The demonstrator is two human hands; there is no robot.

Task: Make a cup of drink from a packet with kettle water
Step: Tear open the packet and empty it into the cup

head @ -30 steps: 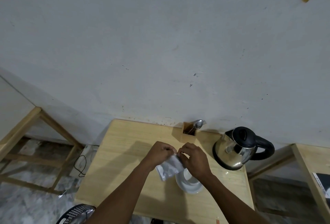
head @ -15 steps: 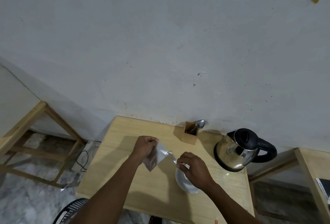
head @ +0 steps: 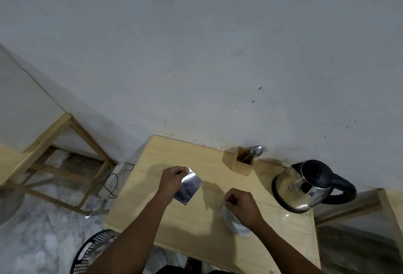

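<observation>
Nearest us, at the lower edge, a black perforated basket point(head: 91, 249) sits on the marble floor beside the wooden table point(head: 196, 230). Over the table our two forearms reach forward. Our right hand point(head: 242, 206) is closed into a fist above a white cup point(head: 235, 225), hiding much of its rim; its fingertips pinch a thin torn-off strip point(head: 222, 205), too small for us to tell more about it. Our left hand point(head: 172, 181) is held up and apart from the right, thumb and fingers clamped on the top corner of a silvery foil packet point(head: 189, 187), which hangs tilted above the tabletop, clear of the cup. Farther back on the right stands a steel kettle point(head: 305, 188) with a black lid and handle, upright, near the table's edge. Behind our hands, against the wall, a small wooden holder point(head: 242, 162) carries a spoon and fork point(head: 257, 150). Beyond rises a plain grey wall point(head: 196, 55), and to the left a wooden frame point(head: 54, 142) stands on the floor, with a black cord point(head: 112, 186) lying between it and the table.
</observation>
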